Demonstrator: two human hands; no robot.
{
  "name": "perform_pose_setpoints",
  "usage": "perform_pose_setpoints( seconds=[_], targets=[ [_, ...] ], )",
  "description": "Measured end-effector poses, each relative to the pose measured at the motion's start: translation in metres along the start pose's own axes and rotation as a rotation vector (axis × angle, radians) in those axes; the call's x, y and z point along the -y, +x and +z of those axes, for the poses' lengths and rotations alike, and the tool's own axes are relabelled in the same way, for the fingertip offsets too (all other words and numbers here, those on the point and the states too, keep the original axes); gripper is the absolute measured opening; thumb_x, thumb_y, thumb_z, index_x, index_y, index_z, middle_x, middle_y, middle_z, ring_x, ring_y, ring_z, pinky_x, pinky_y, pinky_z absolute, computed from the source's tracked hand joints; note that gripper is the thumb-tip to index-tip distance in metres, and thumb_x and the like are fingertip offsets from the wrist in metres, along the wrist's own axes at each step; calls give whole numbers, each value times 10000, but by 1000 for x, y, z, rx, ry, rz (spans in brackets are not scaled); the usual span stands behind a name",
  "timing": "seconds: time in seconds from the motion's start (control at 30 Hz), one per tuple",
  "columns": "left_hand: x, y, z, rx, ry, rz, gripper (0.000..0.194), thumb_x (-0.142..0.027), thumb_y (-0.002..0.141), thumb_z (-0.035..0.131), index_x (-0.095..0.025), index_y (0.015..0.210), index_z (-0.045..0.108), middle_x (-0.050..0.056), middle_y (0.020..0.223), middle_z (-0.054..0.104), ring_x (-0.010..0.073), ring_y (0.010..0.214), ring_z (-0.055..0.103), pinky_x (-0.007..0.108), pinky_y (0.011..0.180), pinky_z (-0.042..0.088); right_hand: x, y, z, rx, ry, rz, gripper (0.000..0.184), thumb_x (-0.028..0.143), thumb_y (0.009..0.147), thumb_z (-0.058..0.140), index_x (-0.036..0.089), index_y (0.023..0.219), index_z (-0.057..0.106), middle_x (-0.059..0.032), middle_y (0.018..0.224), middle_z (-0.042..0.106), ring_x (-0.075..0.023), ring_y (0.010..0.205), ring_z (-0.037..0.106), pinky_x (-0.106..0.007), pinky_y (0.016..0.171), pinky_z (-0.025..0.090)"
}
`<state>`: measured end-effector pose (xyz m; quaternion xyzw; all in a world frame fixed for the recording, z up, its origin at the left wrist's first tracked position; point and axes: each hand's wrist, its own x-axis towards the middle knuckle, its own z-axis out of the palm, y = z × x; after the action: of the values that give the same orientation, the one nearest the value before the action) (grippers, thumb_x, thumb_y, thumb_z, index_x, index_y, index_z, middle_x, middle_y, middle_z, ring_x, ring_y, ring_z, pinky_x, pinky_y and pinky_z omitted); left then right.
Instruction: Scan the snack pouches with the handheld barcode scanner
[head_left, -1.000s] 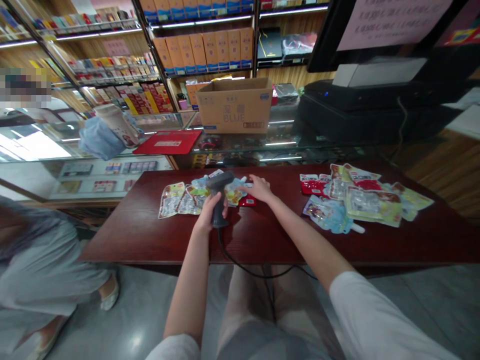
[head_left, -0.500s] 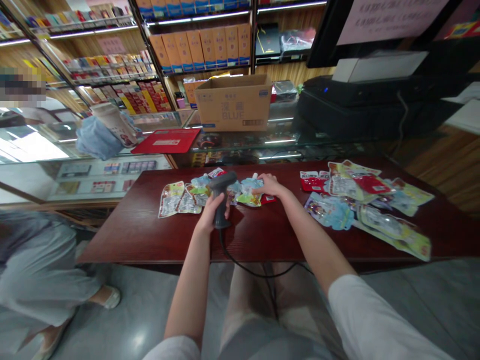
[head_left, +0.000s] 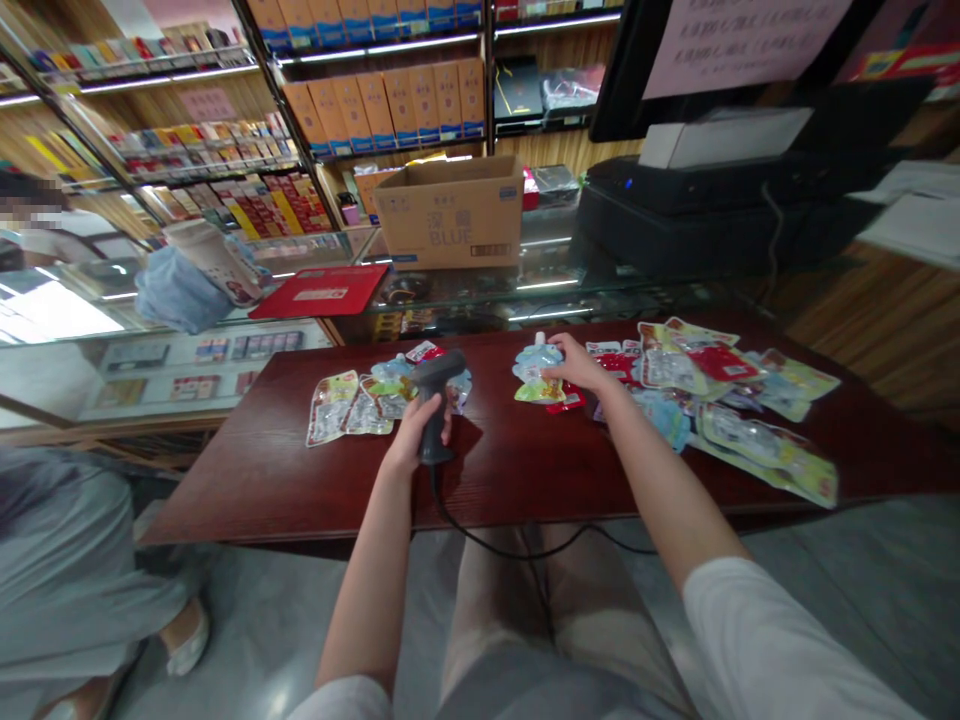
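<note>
My left hand (head_left: 418, 432) is wrapped round the handle of a black barcode scanner (head_left: 435, 405), whose cable runs down past the table edge. My right hand (head_left: 577, 362) grips a blue and green spouted pouch (head_left: 538, 372) by its right side. Below that hand a small red packet (head_left: 567, 399) shows. Left of and behind the scanner lie clear-fronted snack packets (head_left: 334, 408) and another blue spouted pouch (head_left: 394, 374). On the right is a loose pile of snack packets (head_left: 757, 430), partly behind my right forearm.
The dark red wooden table (head_left: 495, 480) stands before a glass counter with a cardboard box (head_left: 454, 220), a red folder (head_left: 319, 291), a cup (head_left: 210, 260) and a black machine (head_left: 675, 215). A seated person's legs (head_left: 75, 570) are at the left; another person stands behind the counter.
My right hand has moved right, carrying the blue and green spouted pouch away from the left group towards the right pile. Packets in that pile have shifted. The scanner stays in my left hand.
</note>
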<state>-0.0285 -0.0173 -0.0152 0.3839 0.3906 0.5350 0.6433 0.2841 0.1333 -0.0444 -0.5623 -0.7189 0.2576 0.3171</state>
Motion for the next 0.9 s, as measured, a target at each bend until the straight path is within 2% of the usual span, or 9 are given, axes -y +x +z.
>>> perform_pose_setpoints(
  seconds=[0.13,0.27,0.33,0.5,0.67,0.9],
  targets=[
    [4,2,3,44,40,44,460,-526,740,746,-160,913,527,-41,643,567,76,396,488,212,375,367,-14,-6,-21,-157,52,39,855,272,599,780,124,1372,446,-168,1229,634,-299,1086,636,-457,972,487],
    [5,4,15,110,51,6,448,-513,747,747,-169,913,513,-43,640,566,75,391,486,202,368,361,-28,-14,-38,-258,138,37,664,368,642,757,133,1236,572,-157,1158,681,-315,1038,654,-490,938,509],
    [5,7,26,133,65,-8,437,-514,756,742,-172,886,504,-42,634,566,72,389,485,201,373,371,-34,-17,-43,-315,230,40,630,452,679,736,156,1215,584,-137,1146,691,-306,1027,659,-495,921,524],
    [0,19,65,225,82,-42,465,-522,747,754,-167,944,527,-45,629,567,68,384,481,196,372,368,-39,-22,-53,-469,412,12,678,547,794,624,244,1381,474,-102,1241,664,-282,1126,641,-469,946,533],
    [-2,40,96,337,142,-57,533,-545,704,782,-162,977,534,-42,641,576,80,394,496,210,372,374,-40,-26,-63,-540,478,-5,711,582,781,621,230,1384,487,-111,1264,656,-294,1155,636,-467,966,527],
    [18,50,101,346,84,-38,532,-572,727,750,-162,985,528,-51,630,559,79,378,479,217,368,366,-32,-30,-61,-529,574,47,650,585,735,666,233,1274,577,-88,1215,685,-285,1139,645,-460,994,520]
  ],
)
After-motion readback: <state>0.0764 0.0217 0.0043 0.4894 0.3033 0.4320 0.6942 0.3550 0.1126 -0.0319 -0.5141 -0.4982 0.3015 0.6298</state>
